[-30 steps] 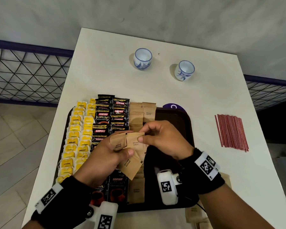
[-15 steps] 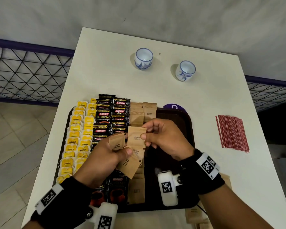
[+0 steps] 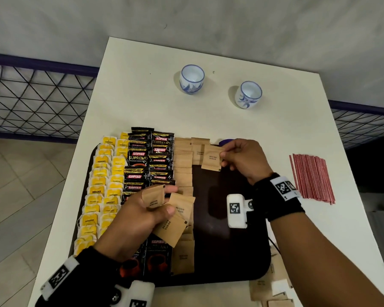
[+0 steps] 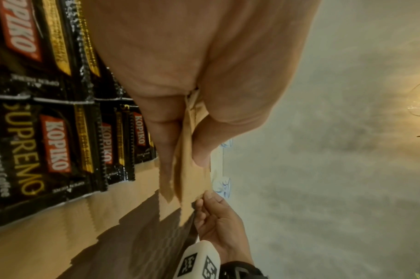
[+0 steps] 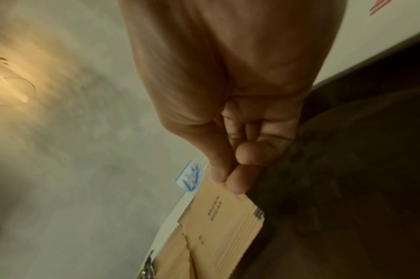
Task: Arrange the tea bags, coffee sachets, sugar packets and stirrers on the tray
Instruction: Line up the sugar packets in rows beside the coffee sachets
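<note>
A dark tray (image 3: 231,258) carries columns of yellow tea bags (image 3: 99,191), black coffee sachets (image 3: 140,160) and brown sugar packets (image 3: 183,165). My left hand (image 3: 142,216) holds a fan of brown sugar packets (image 3: 173,218) over the tray's middle; in the left wrist view the thumb pins those packets (image 4: 190,169). Between thumb and forefinger my right hand (image 3: 239,158) pinches a single sugar packet (image 3: 212,157) at the tray's far edge, beside the second sugar column; the right wrist view shows that packet (image 5: 223,211) in the pinch. Red stirrers (image 3: 310,178) lie on the table right of the tray.
Two small blue-and-white cups (image 3: 192,78) (image 3: 248,94) stand at the back of the white table (image 3: 142,96). Loose sugar packets (image 3: 268,289) lie off the tray at the near right corner. A wire fence (image 3: 36,100) runs behind the table's left side.
My right hand drew one sugar packet out of the left hand's fan and carried it away to the tray's far edge. The left hand stayed over the tray's middle.
</note>
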Available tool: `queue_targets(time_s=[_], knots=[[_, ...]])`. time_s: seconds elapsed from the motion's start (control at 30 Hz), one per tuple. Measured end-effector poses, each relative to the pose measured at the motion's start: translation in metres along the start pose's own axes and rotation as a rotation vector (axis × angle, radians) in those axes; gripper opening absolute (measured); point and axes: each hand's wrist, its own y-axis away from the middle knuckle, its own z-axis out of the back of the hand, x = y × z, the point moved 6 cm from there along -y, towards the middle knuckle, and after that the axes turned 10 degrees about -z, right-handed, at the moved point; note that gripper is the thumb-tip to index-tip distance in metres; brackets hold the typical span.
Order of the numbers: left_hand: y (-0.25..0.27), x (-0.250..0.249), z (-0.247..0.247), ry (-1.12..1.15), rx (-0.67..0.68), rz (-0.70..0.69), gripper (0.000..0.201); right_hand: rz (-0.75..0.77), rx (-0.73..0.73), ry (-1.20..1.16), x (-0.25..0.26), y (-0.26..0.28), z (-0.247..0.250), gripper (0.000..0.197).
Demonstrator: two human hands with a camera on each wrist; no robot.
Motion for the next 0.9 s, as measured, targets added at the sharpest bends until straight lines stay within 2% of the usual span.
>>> queue_targets(time_s=[0.27,0.63,0.9], knots=[[0.003,0.001,0.004,-0.009,0.019,-0.031,0.044,-0.036,-0.006,0.069,-0.003,-0.008,-0.018,0.008],[0.003,0.002,0.0,0.015,0.048,-0.051,0.044,-0.065,-0.039,0.045,-0.002,-0.01,-0.029,0.015],[0.003,0.002,0.0,0.047,0.044,-0.039,0.043,-0.054,-0.063,0.074,-0.002,-0.01,-0.031,0.011]])
